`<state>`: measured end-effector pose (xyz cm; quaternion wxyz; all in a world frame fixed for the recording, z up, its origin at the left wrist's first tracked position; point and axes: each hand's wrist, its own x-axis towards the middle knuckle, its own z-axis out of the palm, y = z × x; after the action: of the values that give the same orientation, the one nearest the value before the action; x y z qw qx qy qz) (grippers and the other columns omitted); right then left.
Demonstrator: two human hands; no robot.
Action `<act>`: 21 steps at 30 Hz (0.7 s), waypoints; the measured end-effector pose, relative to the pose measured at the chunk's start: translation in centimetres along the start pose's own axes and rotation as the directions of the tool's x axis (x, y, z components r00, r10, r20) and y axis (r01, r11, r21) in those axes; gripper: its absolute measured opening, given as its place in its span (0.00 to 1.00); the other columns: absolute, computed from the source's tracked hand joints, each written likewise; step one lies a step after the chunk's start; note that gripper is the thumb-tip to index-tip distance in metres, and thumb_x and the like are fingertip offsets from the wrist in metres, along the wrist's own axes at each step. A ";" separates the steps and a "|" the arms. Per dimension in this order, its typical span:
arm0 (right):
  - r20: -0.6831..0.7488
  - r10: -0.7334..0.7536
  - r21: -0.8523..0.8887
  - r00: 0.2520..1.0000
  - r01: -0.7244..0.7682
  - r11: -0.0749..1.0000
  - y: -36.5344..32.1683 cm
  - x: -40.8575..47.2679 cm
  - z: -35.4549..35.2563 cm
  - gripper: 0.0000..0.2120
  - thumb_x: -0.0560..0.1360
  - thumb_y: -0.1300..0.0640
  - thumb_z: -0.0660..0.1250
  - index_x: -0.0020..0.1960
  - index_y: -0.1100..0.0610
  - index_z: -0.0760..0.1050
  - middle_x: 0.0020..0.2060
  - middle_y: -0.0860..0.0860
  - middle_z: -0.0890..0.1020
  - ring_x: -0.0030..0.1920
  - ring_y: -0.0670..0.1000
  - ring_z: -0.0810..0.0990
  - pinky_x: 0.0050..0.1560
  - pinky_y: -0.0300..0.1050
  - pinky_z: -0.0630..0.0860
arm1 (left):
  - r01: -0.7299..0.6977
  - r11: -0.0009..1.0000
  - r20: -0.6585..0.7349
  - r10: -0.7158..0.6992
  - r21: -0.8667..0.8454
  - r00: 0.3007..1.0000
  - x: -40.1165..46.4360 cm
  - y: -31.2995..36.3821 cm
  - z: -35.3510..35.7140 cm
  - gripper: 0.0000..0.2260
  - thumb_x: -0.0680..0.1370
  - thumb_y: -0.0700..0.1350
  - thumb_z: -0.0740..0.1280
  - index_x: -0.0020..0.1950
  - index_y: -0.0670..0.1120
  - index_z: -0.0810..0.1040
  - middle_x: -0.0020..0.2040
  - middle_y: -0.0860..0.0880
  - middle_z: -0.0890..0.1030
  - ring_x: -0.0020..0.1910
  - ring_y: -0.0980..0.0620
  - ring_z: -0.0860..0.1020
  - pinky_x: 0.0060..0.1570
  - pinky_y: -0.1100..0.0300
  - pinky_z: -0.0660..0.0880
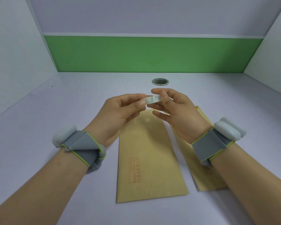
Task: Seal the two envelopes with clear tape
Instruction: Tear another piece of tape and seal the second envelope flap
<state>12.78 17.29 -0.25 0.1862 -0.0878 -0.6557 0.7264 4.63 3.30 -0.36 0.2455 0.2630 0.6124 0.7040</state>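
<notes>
The likeliest trouble lay in the roll of clear tape point(151, 100) itself: a transparent strip was hard to find by its end, and a nail picking at it could split it lengthwise or lift only a sliver. Once pulled free, a loose length could curl back and stick to itself or to a fingertip, and a strip laid askew over a flap would leave the mouth partly unsealed. Both hands were busy in the air, so nothing pinned down the two brown envelopes, which a tug or a brushing wrist could slide on the smooth worktop point(55, 111).

The right hand point(177, 111) held the roll above the far end of the left envelope point(151, 159), thumb and forefinger curled round its rim, the lower fingers point(161, 115) loosely spread beneath and touching nothing. The left hand point(120, 111) met the roll from the other side, its fingers bent in and the tips pinching at the edge, seemingly hunting for the tape's end. Whether any strip had lifted could not be told. The right envelope point(201, 176) lay just beside the first, partly hidden under the right wrist.
</notes>
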 end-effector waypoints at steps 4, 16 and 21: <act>0.048 -0.003 0.049 0.999 0.001 0.999 -0.1 -0.1 0.1 0.12 0.81 0.58 0.53 0.60 0.56 0.71 0.49 0.53 0.80 0.48 0.47 0.81 0.52 0.41 0.77 | -0.031 0.999 -0.035 0.031 -0.021 0.999 0.1 0.0 -0.1 0.15 0.71 0.39 0.70 0.57 0.42 0.79 0.50 0.47 0.83 0.46 0.55 0.81 0.52 0.64 0.77; -0.051 0.002 -0.051 0.999 -0.004 0.999 0.1 0.0 -0.2 0.12 0.76 0.65 0.63 0.59 0.63 0.75 0.46 0.59 0.82 0.42 0.50 0.82 0.48 0.39 0.80 | -0.183 0.898 -0.274 0.308 0.401 0.911 -0.3 0.4 0.1 0.13 0.65 0.37 0.76 0.48 0.47 0.84 0.43 0.50 0.85 0.42 0.57 0.84 0.49 0.63 0.78; -0.085 -0.010 -0.031 0.996 0.007 0.999 0.2 0.0 -0.2 0.11 0.74 0.65 0.66 0.57 0.62 0.74 0.41 0.57 0.83 0.37 0.48 0.83 0.45 0.39 0.81 | -0.196 0.853 -0.285 0.366 0.484 0.886 -0.4 0.5 0.0 0.08 0.66 0.39 0.76 0.43 0.47 0.84 0.39 0.52 0.84 0.38 0.58 0.83 0.48 0.62 0.79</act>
<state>12.77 17.47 -0.45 0.2158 -0.1190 -0.6587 0.7109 4.95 2.99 0.15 -0.0473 0.2636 0.7447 0.6114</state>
